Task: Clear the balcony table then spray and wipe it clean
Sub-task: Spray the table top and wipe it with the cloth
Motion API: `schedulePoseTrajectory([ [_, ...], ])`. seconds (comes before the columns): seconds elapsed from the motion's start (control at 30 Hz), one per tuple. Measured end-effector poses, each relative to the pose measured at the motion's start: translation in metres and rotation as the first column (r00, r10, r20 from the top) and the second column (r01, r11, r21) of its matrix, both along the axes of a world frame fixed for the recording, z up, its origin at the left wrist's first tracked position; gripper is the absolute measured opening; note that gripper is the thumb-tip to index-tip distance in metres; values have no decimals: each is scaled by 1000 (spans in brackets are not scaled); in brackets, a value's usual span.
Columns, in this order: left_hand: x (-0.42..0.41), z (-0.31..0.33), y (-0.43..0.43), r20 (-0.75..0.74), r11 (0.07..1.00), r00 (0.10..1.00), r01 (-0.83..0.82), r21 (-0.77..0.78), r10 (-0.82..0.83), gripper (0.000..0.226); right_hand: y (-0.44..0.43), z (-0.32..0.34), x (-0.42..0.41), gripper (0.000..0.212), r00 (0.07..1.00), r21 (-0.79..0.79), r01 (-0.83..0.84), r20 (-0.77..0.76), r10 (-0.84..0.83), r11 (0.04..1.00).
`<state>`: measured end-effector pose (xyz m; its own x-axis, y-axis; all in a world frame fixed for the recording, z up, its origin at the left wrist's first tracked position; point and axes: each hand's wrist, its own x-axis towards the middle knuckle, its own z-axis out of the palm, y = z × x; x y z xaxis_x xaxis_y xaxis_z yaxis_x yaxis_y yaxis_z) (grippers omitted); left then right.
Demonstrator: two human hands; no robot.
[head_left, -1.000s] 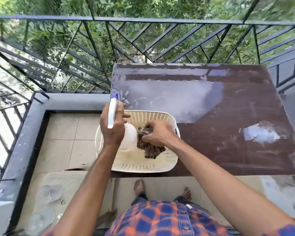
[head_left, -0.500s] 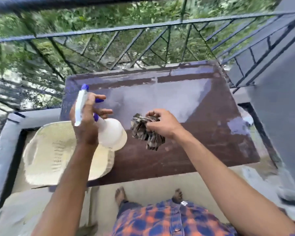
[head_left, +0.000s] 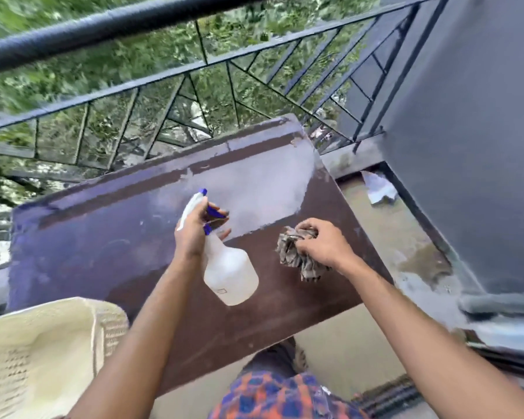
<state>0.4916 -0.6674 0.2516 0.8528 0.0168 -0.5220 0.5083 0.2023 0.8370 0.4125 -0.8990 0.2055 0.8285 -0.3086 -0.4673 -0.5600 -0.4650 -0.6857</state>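
gripping the spray bottle (head_left: 230, 276) by its neck, your left hand (head_left: 191, 237) sits at the centre of the frame. its fingers are curled round the blue trigger and the blue-tipped nozzle points toward the top of the frame, over the table (head_left: 88, 237). your right hand (head_left: 324, 246), just to the right, has its fingers bunched tight on the crumpled cloth (head_left: 291, 255), which hangs above the brown top without clearly touching it.

a second ago both hands were down in the cream basket (head_left: 43, 343), lifting these two things out. now they are well clear of it, and the basket lies at the lower left of the frame over the table's near corner. whether it rests on the top you cannot tell from here. the view has also swung right, bringing the grey wall (head_left: 466, 131) and the wet floor (head_left: 400, 237) into the right side.

apart from the basket, the top looks cleared and your tools are in hand, so the spraying step looks ready to start. pale patches show toward the upper middle of the top; whether they are glare, worn finish or wet film is unclear.
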Motion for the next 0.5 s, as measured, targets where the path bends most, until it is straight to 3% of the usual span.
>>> schedulePoseTrajectory([
  [0.1,39,-21,-10,-86,1000,996,-3,-4,3,26,-17,-4,27,31,1000,-49,-14,-13,13,999],
  [0.27,136,-52,12,-192,992,979,-38,121,60,32,-25,-5,96,40,991,-81,-119,-65,114,990],
  [0.5,229,-58,47,-228,964,973,20,267,43,15,-8,-17,178,39,967,-88,-252,-47,249,964],
])
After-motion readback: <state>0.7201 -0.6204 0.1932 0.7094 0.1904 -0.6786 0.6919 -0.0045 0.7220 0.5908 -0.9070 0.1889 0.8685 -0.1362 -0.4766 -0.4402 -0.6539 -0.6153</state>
